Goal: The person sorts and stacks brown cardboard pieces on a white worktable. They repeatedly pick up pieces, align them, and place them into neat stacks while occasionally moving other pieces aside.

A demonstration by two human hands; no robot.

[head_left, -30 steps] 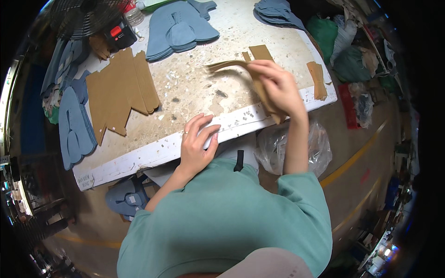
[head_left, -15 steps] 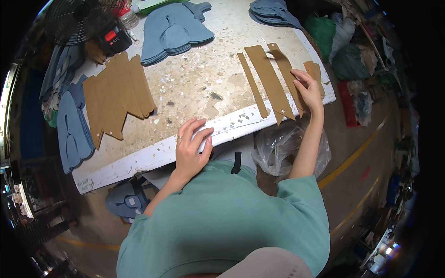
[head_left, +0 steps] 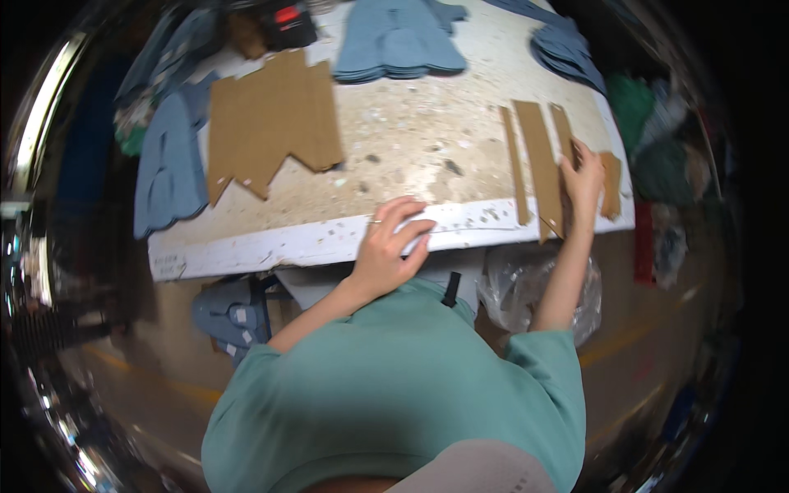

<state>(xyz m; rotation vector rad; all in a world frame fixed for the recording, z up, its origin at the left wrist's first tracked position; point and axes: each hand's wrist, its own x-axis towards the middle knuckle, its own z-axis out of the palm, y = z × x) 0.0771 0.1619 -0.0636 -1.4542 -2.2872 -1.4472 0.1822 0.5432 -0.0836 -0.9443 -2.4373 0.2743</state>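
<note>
My right hand (head_left: 584,182) is over a narrow brown strip (head_left: 561,123), its thumb and forefinger apart at the strip's right edge. Whether the fingertips press on it is hard to see. Left of this strip lie a wider brown strip (head_left: 538,156) with a notched lower end and a thin brown strip (head_left: 514,168). A short brown piece (head_left: 611,185) sits just right of the hand. My left hand (head_left: 391,246) rests at the table's front edge, fingers spread and empty.
The worktable (head_left: 411,156) has a white front edge. On its left are a stack of notched brown pieces (head_left: 275,115) and blue-grey cut pieces (head_left: 171,164). More blue-grey stacks (head_left: 399,37) stand at the back. A clear plastic bag (head_left: 526,287) hangs below the front edge.
The view has turned, so the table and its pieces appear shifted to the right and more level. My right hand stays by the narrow strip; my left hand stays at the table edge.
</note>
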